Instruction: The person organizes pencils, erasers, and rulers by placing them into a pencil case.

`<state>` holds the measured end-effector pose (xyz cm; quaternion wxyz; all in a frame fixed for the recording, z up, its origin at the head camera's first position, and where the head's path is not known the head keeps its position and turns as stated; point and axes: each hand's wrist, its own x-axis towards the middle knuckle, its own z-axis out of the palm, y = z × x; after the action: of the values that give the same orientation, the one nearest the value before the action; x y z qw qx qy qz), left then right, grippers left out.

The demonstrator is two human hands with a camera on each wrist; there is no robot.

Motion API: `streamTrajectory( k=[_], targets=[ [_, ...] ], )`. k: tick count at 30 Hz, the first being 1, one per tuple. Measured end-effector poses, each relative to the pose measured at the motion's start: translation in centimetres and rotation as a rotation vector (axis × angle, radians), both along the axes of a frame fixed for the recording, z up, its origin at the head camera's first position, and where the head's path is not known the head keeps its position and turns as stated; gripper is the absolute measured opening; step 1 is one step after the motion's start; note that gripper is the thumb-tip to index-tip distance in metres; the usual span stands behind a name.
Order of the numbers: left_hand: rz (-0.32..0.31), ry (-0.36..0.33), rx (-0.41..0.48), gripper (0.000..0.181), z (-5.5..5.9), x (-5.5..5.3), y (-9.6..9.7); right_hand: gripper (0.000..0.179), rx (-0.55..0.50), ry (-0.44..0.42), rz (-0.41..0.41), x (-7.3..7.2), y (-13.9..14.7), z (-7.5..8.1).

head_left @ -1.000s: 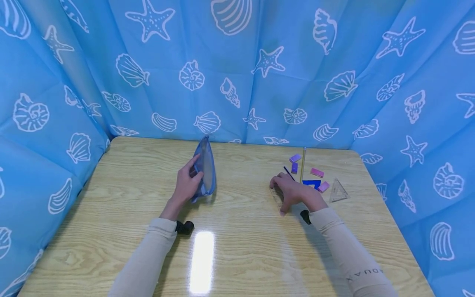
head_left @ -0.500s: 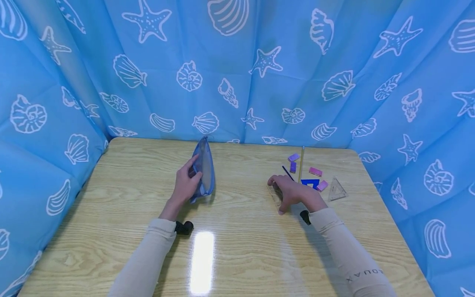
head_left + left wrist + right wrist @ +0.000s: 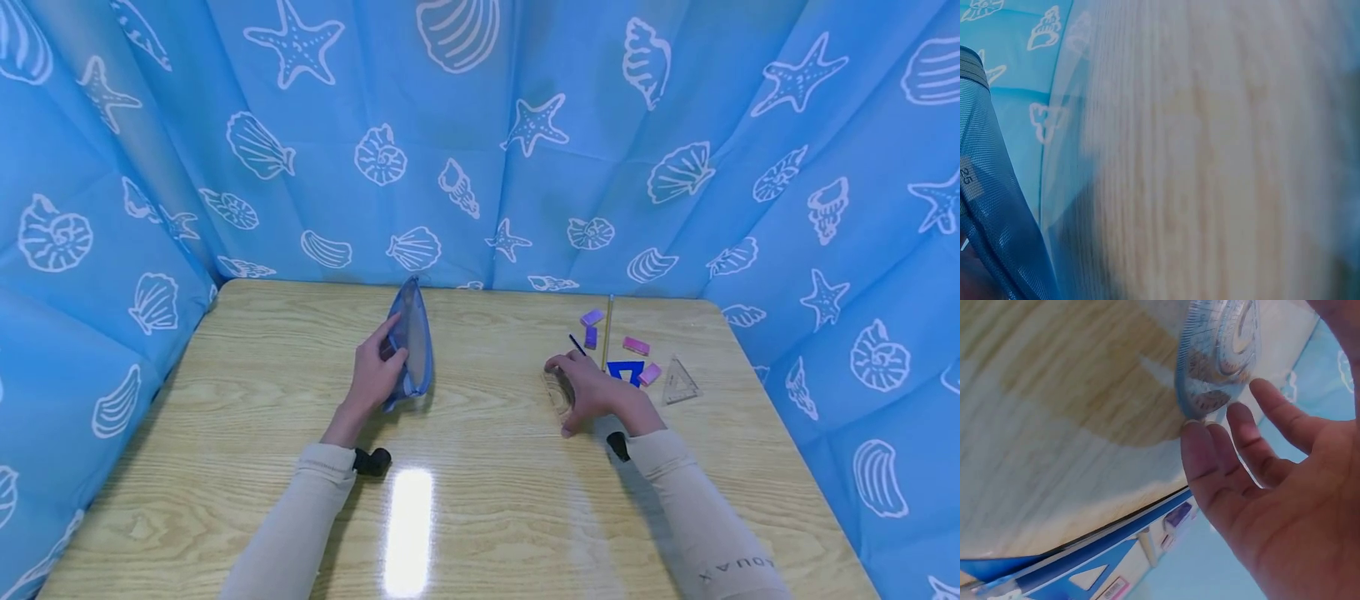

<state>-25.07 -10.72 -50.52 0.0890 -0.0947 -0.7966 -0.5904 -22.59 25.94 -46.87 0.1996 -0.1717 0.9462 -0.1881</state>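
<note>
My left hand point(image 3: 373, 379) grips a blue mesh zip pouch point(image 3: 417, 350) by its near side, thumb on one side of the mesh. The pouch stands on edge on the table, and its blue mesh side point(image 3: 1000, 200) fills the left of the left wrist view. Over at the right, my right hand point(image 3: 594, 393) holds a clear plastic protractor point(image 3: 556, 395) by its ends, between fingertips and thumb. Fingertips meet the end of the protractor point(image 3: 1216, 362) in the right wrist view; the thumb's tip is out of that view.
Beside the right hand lie a blue set square point(image 3: 626, 368), a clear set square point(image 3: 679, 383), a pencil point(image 3: 608, 329), a dark pen-like stick point(image 3: 576, 344), and several pink and purple erasers point(image 3: 637, 345). A shell-patterned blue curtain point(image 3: 480, 167) hangs behind the wooden table point(image 3: 480, 517).
The head view has shifted slightly. Both hands stay nearly in place, the left on the pouch and the right on the protractor.
</note>
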Motion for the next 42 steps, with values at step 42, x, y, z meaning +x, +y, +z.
streamTrajectory(
  k=[42],
  targets=[
    [0.017, 0.011, -0.011, 0.060, -0.1, 0.1, 0.1, 0.074, 0.055, -0.083, 0.058, -0.3, -1.5, 0.5]
  ],
)
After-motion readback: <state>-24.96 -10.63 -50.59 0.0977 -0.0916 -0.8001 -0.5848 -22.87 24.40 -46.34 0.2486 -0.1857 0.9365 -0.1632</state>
